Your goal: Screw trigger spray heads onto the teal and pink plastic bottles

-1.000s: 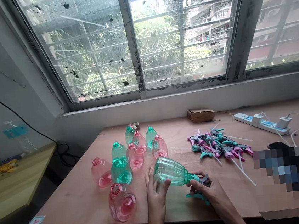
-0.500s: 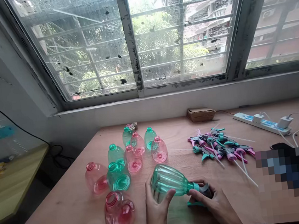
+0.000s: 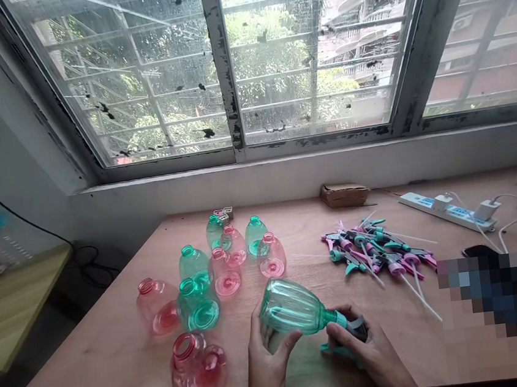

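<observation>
Green bottle (image 3: 293,307) lies on its side between the two hands, above the near edge of the table (image 3: 120,368); taking it as the dial's centre, with 12 towards the window (image 3: 267,63), its base faces 10 o'clock and its neck 4 o'clock. The left hand (image 3: 267,357) cups the base from 8 o'clock, fingers (image 3: 256,329) curved round its end and thumb along the near side. At 4 o'clock the right hand (image 3: 364,342) pinches a teal and grey spray head (image 3: 341,320) at the neck, thumb nearest the viewer, fingers closed around the far side. A teal trigger (image 3: 340,351) shows below that thumb.

Some left fingertips are hidden behind the bottle, and the right hand covers much of the spray head, so how far the collar sits on the neck is hard to tell. Both forearms run out of view at the bottom. Pink and green bottles (image 3: 199,307) stand from 8 to 11 o'clock, some overlapping. At 2 o'clock, spray heads (image 3: 380,251) lie too tangled to count. Around 3 to 4 o'clock a pixelated patch masks the table beside a dark object (image 3: 481,251).
</observation>
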The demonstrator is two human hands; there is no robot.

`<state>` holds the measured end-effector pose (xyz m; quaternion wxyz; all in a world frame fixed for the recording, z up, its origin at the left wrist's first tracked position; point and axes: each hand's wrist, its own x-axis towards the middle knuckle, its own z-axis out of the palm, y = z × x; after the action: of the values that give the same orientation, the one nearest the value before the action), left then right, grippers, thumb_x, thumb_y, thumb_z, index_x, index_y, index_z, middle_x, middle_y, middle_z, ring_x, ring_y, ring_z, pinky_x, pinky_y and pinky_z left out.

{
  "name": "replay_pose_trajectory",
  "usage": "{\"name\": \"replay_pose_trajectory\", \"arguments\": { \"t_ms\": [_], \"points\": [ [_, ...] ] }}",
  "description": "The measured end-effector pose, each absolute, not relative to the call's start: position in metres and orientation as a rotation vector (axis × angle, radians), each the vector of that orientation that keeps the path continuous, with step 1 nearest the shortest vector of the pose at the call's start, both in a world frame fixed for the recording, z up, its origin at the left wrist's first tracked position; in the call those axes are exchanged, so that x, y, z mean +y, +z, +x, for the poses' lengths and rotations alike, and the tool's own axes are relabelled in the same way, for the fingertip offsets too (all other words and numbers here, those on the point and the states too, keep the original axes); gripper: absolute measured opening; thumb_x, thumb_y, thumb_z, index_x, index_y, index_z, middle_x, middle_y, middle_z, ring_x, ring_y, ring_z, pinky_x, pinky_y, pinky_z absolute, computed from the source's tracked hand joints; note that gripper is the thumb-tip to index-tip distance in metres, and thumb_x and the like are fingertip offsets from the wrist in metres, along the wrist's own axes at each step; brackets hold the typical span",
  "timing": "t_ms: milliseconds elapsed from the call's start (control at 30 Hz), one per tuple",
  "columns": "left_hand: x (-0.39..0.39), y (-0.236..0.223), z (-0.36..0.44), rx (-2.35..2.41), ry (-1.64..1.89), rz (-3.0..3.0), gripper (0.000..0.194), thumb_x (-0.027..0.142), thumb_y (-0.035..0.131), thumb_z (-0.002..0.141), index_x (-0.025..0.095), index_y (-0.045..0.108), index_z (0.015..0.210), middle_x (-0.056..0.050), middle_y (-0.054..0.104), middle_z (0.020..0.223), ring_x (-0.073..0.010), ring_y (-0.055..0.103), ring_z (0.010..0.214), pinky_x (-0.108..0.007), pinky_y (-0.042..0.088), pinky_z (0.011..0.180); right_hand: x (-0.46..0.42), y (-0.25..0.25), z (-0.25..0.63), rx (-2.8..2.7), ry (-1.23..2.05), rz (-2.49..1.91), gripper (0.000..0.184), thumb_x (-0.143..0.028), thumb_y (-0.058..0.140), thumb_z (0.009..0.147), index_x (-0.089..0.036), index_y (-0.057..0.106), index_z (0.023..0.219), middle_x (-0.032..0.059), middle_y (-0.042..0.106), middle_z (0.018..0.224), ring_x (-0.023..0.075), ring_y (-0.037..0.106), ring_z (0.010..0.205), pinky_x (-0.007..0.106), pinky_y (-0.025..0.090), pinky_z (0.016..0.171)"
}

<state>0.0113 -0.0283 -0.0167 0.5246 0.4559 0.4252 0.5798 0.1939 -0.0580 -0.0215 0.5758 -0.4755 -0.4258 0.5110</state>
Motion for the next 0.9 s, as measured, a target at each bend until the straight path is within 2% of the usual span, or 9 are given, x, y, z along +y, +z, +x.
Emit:
{"name": "replay_pose_trajectory", "arguments": {
  "t_ms": [100, 200, 367, 467, 567, 667, 767, 900],
  "points": [
    [-0.0283, -0.019, 0.0117, 1.012, 1.415, 1.113, 0.078, 0.036, 0.086, 0.066, 0.026, 0.053, 0.136, -0.01, 0.064, 0.135, -0.0334, 0.057, 0.128, -0.045, 0.041, 0.113, -0.0581, -0.0235, 0.1979, -1.032, 1.229, -1.112, 0.034, -0.05, 0.072, 0.083, -0.019, 0.066, 0.094, -0.0007, 0.067, 0.064, 0.0176, 0.064, 0.063, 0.028, 0.054, 0.065],
    [-0.0308, -0.0172, 0.011, 1.015, 1.399, 1.149, 0.073, 0.036, 0.082, 0.072, 0.029, 0.051, 0.138, -0.007, 0.055, 0.146, -0.0324, 0.051, 0.134, -0.045, 0.037, 0.116, -0.0583, -0.026, 0.2005, -1.018, 1.241, -1.085, 0.033, -0.05, 0.071, 0.084, -0.019, 0.065, 0.094, -0.0004, 0.067, 0.067, 0.0177, 0.064, 0.065, 0.029, 0.054, 0.067],
    [-0.0359, -0.0095, 0.0092, 1.047, 1.356, 1.223, 0.082, 0.041, 0.086, 0.067, 0.026, 0.048, 0.138, -0.009, 0.062, 0.137, -0.0343, 0.052, 0.132, -0.048, 0.035, 0.116, -0.062, -0.0224, 0.1958, -1.004, 1.225, -1.074, 0.034, -0.049, 0.076, 0.079, -0.019, 0.066, 0.091, -0.001, 0.065, 0.064, 0.0176, 0.064, 0.062, 0.03, 0.054, 0.064],
    [-0.0353, -0.0101, 0.0085, 1.079, 1.347, 1.186, 0.067, 0.049, 0.076, 0.078, 0.023, 0.049, 0.134, -0.012, 0.066, 0.13, -0.0353, 0.056, 0.128, -0.051, 0.037, 0.113, -0.0644, -0.019, 0.1921, -0.995, 1.234, -1.077, 0.036, -0.049, 0.079, 0.076, -0.018, 0.068, 0.09, -0.0009, 0.065, 0.062, 0.0175, 0.063, 0.06, 0.029, 0.054, 0.061],
    [-0.0327, -0.0139, 0.0072, 1.103, 1.367, 1.227, 0.066, 0.047, 0.071, 0.084, 0.023, 0.045, 0.14, -0.013, 0.057, 0.142, -0.0345, 0.05, 0.135, -0.05, 0.033, 0.116, -0.0643, -0.0182, 0.1922, -0.98, 1.233, -1.087, 0.036, -0.05, 0.078, 0.077, -0.018, 0.069, 0.091, -0.0005, 0.065, 0.062, 0.0172, 0.062, 0.06, 0.03, 0.055, 0.062],
    [-0.0309, -0.0167, 0.0054, 1.042, 1.323, 1.32, 0.073, 0.039, 0.075, 0.082, 0.028, 0.04, 0.145, -0.009, 0.044, 0.154, -0.0326, 0.039, 0.143, -0.046, 0.032, 0.118, -0.0626, -0.0193, 0.1953, -0.951, 1.22, -1.086, 0.035, -0.051, 0.076, 0.078, -0.018, 0.068, 0.089, 0.0002, 0.066, 0.065, 0.0177, 0.063, 0.061, 0.03, 0.055, 0.063],
    [-0.0319, -0.0167, 0.0054, 1.032, 1.265, 1.335, 0.071, 0.035, 0.075, 0.082, 0.032, 0.041, 0.145, -0.006, 0.048, 0.151, -0.0309, 0.042, 0.142, -0.047, 0.03, 0.119, -0.0614, -0.0206, 0.1978, -0.944, 1.222, -1.074, 0.035, -0.051, 0.075, 0.08, -0.018, 0.066, 0.087, 0.0008, 0.066, 0.066, 0.0181, 0.063, 0.062, 0.03, 0.054, 0.064],
    [-0.0348, -0.016, 0.0066, 1.086, 1.302, 1.317, 0.085, 0.034, 0.084, 0.072, 0.031, 0.04, 0.145, -0.007, 0.052, 0.148, -0.0324, 0.044, 0.14, -0.049, 0.029, 0.12, -0.0621, -0.0211, 0.1976, -0.994, 1.234, -1.082, 0.033, -0.048, 0.075, 0.08, -0.018, 0.066, 0.091, 0.0007, 0.066, 0.067, 0.0186, 0.064, 0.063, 0.031, 0.054, 0.066]
  ]
}}
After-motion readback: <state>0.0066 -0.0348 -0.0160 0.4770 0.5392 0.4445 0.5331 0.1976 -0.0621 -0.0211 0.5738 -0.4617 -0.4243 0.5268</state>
